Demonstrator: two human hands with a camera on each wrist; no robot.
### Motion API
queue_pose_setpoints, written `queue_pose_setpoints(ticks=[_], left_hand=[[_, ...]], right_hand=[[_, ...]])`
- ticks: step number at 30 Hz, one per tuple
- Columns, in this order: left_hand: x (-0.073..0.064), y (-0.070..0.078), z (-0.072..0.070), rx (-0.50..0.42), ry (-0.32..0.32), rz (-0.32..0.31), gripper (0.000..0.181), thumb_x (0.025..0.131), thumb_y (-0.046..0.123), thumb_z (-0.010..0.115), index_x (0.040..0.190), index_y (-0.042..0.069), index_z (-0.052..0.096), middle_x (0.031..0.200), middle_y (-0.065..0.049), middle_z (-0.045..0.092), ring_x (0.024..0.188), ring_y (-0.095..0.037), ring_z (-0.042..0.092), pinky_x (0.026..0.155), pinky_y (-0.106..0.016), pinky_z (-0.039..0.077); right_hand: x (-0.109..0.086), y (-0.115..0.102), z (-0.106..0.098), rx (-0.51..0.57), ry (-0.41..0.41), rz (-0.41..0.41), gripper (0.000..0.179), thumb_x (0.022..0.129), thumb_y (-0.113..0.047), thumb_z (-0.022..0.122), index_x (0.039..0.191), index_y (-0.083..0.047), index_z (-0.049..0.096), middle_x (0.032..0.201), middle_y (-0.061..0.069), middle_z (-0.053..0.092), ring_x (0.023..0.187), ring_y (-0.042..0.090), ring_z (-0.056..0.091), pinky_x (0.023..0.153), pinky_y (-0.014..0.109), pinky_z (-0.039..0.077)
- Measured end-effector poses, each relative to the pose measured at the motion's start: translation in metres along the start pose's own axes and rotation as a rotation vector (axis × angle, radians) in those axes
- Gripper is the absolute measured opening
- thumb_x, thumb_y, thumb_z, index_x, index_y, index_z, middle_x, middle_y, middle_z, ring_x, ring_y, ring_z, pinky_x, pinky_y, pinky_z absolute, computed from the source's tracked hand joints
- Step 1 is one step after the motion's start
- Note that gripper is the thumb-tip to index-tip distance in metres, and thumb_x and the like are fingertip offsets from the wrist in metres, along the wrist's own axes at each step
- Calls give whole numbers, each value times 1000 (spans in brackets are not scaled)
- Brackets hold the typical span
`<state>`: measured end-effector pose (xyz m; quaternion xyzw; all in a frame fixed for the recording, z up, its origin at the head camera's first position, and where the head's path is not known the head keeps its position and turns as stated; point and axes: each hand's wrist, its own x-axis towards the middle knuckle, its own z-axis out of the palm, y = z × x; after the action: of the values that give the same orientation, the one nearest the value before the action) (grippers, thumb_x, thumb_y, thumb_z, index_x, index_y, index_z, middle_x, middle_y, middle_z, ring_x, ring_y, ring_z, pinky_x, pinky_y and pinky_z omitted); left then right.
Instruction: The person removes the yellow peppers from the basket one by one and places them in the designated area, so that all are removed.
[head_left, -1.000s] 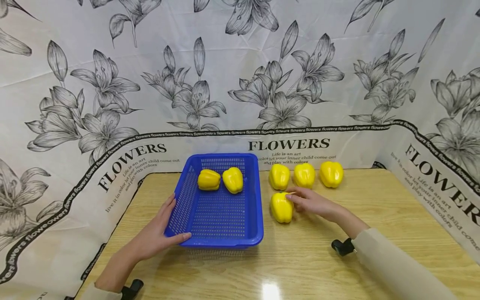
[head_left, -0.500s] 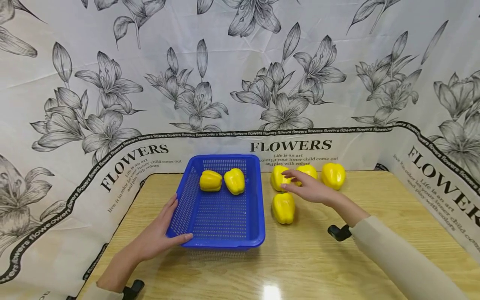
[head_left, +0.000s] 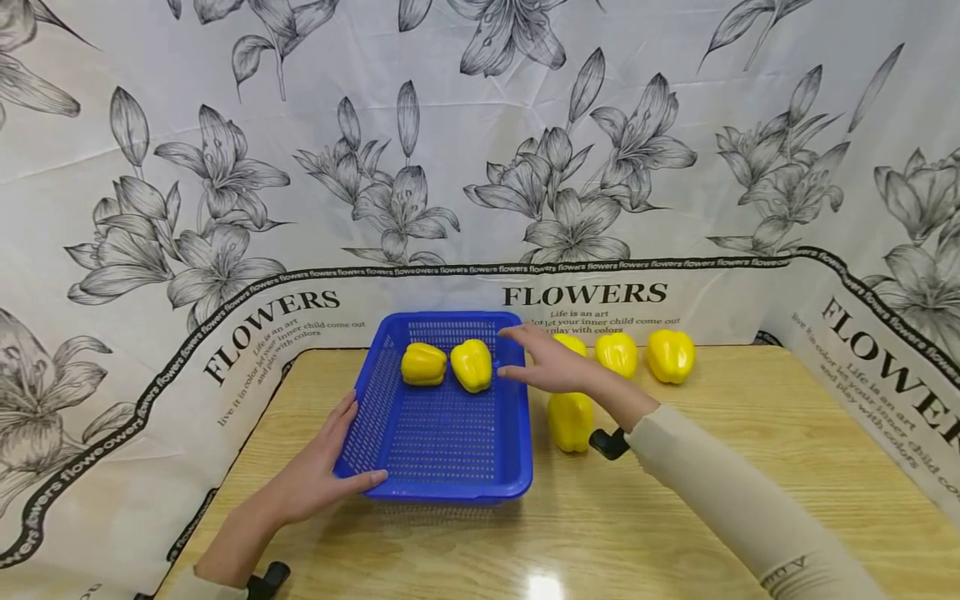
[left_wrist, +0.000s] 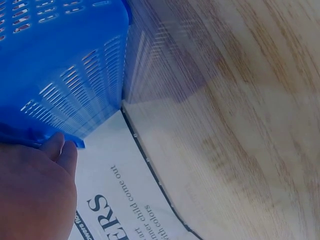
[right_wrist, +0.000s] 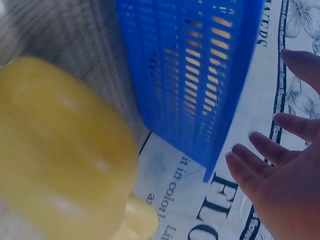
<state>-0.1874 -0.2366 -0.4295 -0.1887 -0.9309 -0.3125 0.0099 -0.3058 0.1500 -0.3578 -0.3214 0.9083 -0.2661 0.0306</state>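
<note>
A blue perforated plastic basket stands on the table with two yellow bell peppers, one left of the other, towards its back. At the basket's front left corner, my left hand holds the rim, thumb over the front edge and fingers along the left side. My right hand, fingers spread and holding nothing, hovers with its fingertips over the basket's right rim. Below its wrist stands another yellow bell pepper. That hand partly hides a back-row bell pepper. The right wrist view shows the spread fingers apart from the basket.
Two more yellow bell peppers, one in the middle and one farther right, stand along the back of the wooden table. White flower-printed cloth hangs behind the table and at both sides.
My right hand has left the front bell pepper, passed over the back row and moved left to the basket's right rim. My left hand has stayed on the basket.
</note>
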Motion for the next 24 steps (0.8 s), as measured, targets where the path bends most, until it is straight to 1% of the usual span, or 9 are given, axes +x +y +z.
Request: queue_pose_setpoints(ticks=[2,6,10,13,17,21,24], left_hand=[[0,0,0,-2,1,1,110,89,55,73,165,9,8,172,-10,1,153,-45,16,115,-69,27],[0,-1,1,4,3,1,111,89,56,73,165,9,8,172,-10,2,154,-44,16,115,-68,28],[1,-3,1,13,5,4,110,89,56,73,166,10,8,172,-9,2,154,-44,16,115,-68,28],[3,-4,0,21,1,4,110,89,58,72,166,11,8,172,-8,1,154,-43,17,115,-68,29],[3,-4,1,23,2,0,110,89,59,71,166,12,8,173,-8,2,153,-43,18,114,-68,29],[2,-5,2,18,5,-4,111,88,57,73,166,12,8,172,-10,3,154,-43,18,115,-68,29],[1,-6,1,22,8,-5,111,88,58,73,166,12,8,172,-9,2,154,-42,17,115,-67,28]], right_hand=[[8,-5,6,-43,-8,-8,71,99,-33,67,155,-1,39,155,24,40,144,41,39,117,58,35],[23,-11,19,-134,0,-11,73,96,-33,71,155,-2,40,152,24,42,139,40,45,112,56,42],[37,-14,34,-249,7,37,77,95,-41,72,156,-5,40,151,21,44,135,38,49,104,54,49],[47,-12,45,-330,9,69,78,95,-43,72,156,-7,41,151,20,45,133,38,51,100,53,51],[58,-7,55,-406,7,85,77,95,-45,71,156,-8,42,151,19,46,133,38,50,102,53,50],[69,-5,62,-455,-11,101,75,96,-47,69,156,-10,42,153,18,44,136,38,48,105,52,48],[76,-6,66,-475,-28,121,74,96,-47,68,156,-14,43,155,16,43,137,37,47,103,54,49]])
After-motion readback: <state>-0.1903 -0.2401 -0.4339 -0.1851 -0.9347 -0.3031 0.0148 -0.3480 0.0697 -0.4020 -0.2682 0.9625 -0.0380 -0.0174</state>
